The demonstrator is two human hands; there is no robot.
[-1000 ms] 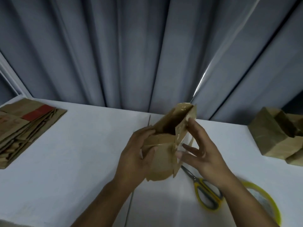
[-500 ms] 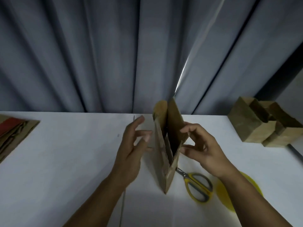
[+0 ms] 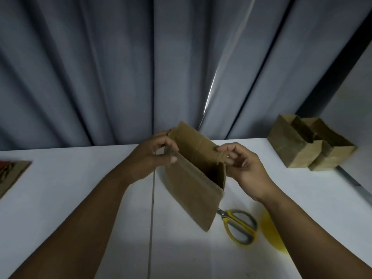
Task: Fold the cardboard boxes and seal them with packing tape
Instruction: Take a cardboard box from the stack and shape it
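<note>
We pinch the box (image 3: 191,190), likely light and easily creased, by its rim corners with left hand (image 3: 149,160) and right hand (image 3: 245,170).

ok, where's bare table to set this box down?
Widest bare table: between the flat cardboard and the left hand. Smaller patch: between the right hand and the folded boxes. Crowded: scissors and tape roll beside the box.

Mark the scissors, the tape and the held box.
scissors (image 3: 241,226): head view, yellow bar between the handle loops.
tape (image 3: 268,230): head view, its exposed yellow part.
box (image 3: 193,188): head view, front panel.
</note>
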